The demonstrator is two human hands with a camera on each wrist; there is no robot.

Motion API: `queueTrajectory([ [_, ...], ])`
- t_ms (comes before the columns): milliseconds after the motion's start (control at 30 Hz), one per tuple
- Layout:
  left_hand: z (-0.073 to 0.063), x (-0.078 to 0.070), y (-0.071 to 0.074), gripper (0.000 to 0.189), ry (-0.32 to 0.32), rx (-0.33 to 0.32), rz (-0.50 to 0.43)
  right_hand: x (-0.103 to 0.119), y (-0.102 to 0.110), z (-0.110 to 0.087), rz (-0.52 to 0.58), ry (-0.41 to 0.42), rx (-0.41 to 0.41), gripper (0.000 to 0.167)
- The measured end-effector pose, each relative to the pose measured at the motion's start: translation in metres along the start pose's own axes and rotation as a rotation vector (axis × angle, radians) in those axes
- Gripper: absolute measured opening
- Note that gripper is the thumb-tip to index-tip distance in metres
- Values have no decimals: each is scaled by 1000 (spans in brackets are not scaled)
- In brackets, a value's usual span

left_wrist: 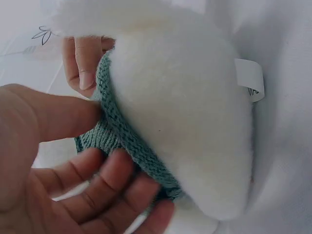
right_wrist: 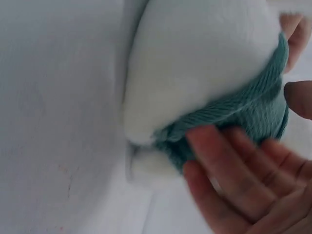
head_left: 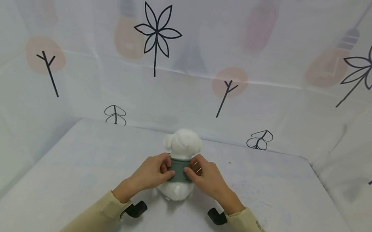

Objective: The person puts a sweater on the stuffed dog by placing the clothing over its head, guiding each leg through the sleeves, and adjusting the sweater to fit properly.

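A white plush toy [head_left: 183, 143] sits upright on the table, wearing a green knitted sweater [head_left: 179, 170]. On the sweater's left side, my left hand [head_left: 153, 171] has its thumb on the knit by the lower hem and its fingers curled along the side. Opposite, my right hand [head_left: 207, 177] holds the other side, thumb on the knit and fingertips [right_wrist: 202, 139] at the ribbed hem. The toy's white lower body [left_wrist: 185, 112] bulges out below the hem. A white label [left_wrist: 251, 80] sticks out from its base.
The table [head_left: 94, 146] has a whitish cover, with a few faint marks right of the toy. Behind it hangs a pale cloth [head_left: 187, 104] printed with flowers and bulbs. Black curved pieces [head_left: 136, 209] sit at both cuffs of the beige sleeves [head_left: 95, 218].
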State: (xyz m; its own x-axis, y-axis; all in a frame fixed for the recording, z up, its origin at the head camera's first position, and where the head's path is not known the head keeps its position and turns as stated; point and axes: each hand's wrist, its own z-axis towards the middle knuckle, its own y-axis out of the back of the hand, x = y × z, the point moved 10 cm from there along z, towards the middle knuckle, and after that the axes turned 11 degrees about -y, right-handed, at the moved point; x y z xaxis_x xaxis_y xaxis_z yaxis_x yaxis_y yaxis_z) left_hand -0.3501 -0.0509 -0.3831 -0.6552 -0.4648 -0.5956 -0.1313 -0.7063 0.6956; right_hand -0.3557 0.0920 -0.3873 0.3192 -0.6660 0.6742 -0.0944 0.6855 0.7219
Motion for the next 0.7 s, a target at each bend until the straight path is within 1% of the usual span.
queueTrajectory([
  [100,-2,6,-2,24,49,43,14,2,-1,-2,-29,-62,-13,41],
  [167,-3,7,-3,29,68,78,20,2,-4,-4,-45,-107,4,51],
  [267,-3,6,-6,36,77,122,21,1,-9,-5,-42,-155,42,62],
  [367,-4,5,-9,40,77,151,4,-1,-12,-4,-17,-168,78,65],
  [433,-4,4,-13,40,77,158,-50,-4,-12,-2,22,-158,89,61],
  [500,-4,3,-18,39,73,168,-106,-9,-8,1,53,-142,84,56],
  [567,-3,1,-21,36,66,167,-139,-13,-5,4,73,-117,74,53],
  [600,-2,0,-19,33,63,156,-136,-14,-3,5,83,-100,67,52],
  [667,-1,0,-14,23,59,108,-69,-14,1,6,72,-72,33,48],
  [700,0,1,-9,17,59,71,-29,-12,2,6,62,-63,13,46],
])
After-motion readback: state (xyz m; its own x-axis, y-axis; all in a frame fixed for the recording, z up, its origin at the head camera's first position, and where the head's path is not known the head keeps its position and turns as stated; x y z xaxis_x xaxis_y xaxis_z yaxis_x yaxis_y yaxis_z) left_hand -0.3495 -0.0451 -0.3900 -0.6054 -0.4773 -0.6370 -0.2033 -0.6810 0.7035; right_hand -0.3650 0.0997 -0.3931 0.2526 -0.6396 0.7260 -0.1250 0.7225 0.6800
